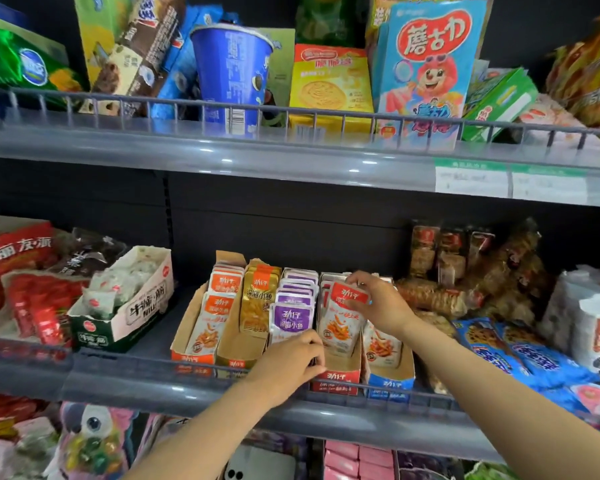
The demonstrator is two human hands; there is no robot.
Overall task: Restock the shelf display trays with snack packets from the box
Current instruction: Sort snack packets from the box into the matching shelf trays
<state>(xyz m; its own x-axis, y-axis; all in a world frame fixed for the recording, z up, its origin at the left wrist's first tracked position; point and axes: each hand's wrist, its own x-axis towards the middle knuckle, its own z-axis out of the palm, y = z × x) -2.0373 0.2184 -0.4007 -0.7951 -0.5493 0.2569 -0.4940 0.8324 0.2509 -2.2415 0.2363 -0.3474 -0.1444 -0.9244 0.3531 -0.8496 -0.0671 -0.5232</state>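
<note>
Your left hand point(291, 362) curls at the red cardboard tray's point(333, 375) front, grip unclear; your right hand's point(381, 306) fingers point(357, 277) pinch its glossy red-topped packet point(342, 323).

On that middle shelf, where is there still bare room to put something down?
A bare strip of shelf lies between the green-and-white box and the orange tray. The gold tray has empty floor at its front. Right of the blue tray, packets crowd together. The left hand curls by the purple packets; the right hand holds a red packet.
</note>
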